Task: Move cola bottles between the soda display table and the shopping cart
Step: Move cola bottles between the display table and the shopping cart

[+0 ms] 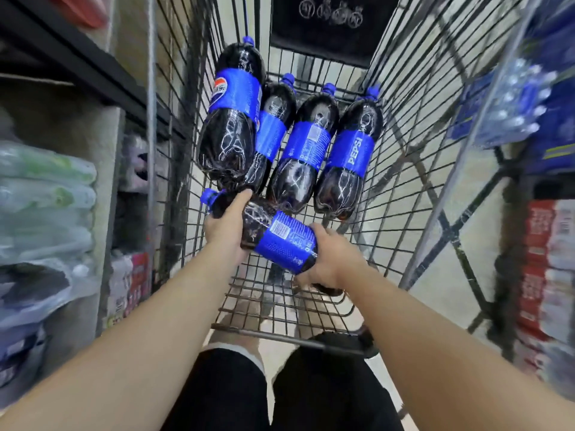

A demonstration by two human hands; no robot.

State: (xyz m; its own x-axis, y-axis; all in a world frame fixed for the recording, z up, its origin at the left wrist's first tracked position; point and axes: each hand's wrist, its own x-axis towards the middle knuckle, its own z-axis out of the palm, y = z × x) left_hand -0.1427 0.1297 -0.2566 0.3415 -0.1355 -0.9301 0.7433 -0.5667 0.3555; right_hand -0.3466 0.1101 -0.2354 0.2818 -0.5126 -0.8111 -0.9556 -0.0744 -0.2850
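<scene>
Both hands clamp one cola bottle [273, 237] inside the cart [404, 126]: left grip [227, 225] near its neck, right grip [326, 259] at its base. Four more bottles [308, 147] lie beyond

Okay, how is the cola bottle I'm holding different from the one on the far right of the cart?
The held bottle lies crosswise, cap pointing left; the far-right bottle lies lengthwise, cap pointing away from you. The held bottle is gripped by the left hand near its neck and the right hand near its base; the far-right bottle rests untouched on the cart floor. Its label shows the brand name, the held one a barcode. Both have dark cola, blue labels and caps.
</scene>
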